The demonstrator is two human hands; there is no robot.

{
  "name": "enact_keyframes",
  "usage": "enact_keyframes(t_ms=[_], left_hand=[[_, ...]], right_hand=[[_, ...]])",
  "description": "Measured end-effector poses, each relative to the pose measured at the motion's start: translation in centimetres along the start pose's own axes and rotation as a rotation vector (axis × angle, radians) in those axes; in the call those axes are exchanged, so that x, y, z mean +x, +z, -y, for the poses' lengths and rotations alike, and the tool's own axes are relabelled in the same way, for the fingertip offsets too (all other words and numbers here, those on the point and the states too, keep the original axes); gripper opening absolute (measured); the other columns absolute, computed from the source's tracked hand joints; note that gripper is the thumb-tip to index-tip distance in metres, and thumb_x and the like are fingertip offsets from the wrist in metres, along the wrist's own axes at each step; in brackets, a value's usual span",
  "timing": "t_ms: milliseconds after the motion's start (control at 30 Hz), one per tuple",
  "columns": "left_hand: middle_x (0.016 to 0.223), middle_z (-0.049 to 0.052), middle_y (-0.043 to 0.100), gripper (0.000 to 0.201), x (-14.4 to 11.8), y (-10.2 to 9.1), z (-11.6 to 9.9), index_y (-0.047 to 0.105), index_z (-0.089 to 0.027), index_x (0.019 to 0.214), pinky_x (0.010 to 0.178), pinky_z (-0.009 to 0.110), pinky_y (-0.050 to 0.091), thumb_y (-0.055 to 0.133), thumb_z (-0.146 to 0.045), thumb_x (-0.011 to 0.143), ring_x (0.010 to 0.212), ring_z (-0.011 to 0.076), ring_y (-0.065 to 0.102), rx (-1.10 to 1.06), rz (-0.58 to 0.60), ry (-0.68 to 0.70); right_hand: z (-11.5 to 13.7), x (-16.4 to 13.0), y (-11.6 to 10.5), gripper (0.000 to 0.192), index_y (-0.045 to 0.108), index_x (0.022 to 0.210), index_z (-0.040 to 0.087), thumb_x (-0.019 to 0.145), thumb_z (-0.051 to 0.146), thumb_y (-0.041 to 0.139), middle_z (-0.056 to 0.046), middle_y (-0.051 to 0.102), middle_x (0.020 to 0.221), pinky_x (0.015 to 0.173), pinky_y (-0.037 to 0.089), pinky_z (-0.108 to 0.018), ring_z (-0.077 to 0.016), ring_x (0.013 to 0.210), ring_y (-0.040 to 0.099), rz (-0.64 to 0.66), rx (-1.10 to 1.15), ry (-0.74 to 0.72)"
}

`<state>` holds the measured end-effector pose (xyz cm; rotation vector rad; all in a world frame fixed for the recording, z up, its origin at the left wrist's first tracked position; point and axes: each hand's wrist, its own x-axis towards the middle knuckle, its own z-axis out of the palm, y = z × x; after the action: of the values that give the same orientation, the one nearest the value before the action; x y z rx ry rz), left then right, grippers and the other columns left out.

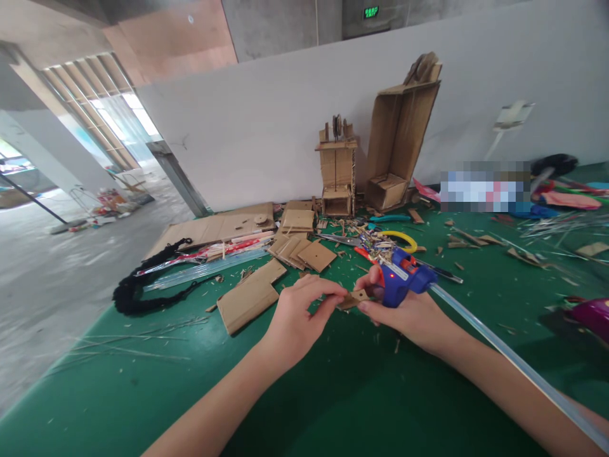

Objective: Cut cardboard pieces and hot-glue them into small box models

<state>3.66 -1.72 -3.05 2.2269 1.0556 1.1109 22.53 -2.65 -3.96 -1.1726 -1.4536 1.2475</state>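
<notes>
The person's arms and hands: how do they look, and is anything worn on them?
Both forearms are bare as far as the picture shows, with no sleeves in view. The left hand and the right hand wear no gloves; no rings, watch or bracelet show.

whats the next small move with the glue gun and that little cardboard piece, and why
Probably squeeze a small bead of glue onto the cardboard piece. The right hand holds the blue glue gun with its nozzle end right at the piece, a clear glue stick trailing from the back, while the left hand pinches the piece steady above the green table.
</notes>
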Motion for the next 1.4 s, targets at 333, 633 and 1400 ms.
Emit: enact_keyframes(t_ms=[333,633,1400], left_hand=[[0.095,0.007,0.064,0.012,-0.2,-0.1,0.1,0.064,-0.019,0.090,0.081,0.031,0.047,0.054,-0.020,0.084,0.091,0.0172,0.059,-0.034,-0.002,0.086],[0.097,0.008,0.065,0.021,0.5,-0.5,1.1,0.061,-0.017,0.100,0.077,0.030,0.047,0.048,-0.024,0.085,0.090,0.0180,0.060,-0.239,0.125,-0.293],[0.074,0.004,0.065,0.018,1.1,-0.5,1.6,0.069,-0.013,0.088,0.055,0.022,0.045,0.063,-0.022,0.073,0.060,0.0095,0.054,-0.559,0.143,-0.540]], right_hand=[[-0.2,0.5,0.2,0.032,0.046,0.085,0.024,0.063,0.032,0.068,-0.002,0.059,0.089,0.071,0.053,-0.032,-0.0185,0.083,0.060,-0.002,-0.030,-0.047],[-1.4,0.4,0.5,0.025,0.047,0.084,0.025,0.067,0.026,0.065,-0.001,0.059,0.091,0.078,0.052,-0.033,-0.0183,0.088,0.061,0.035,0.021,-0.129],[-0.8,0.3,-0.4,0.021,0.053,0.086,0.023,0.077,0.040,0.060,-0.001,0.065,0.082,0.046,0.046,-0.025,-0.0116,0.056,0.057,-0.058,-0.093,-0.091]])
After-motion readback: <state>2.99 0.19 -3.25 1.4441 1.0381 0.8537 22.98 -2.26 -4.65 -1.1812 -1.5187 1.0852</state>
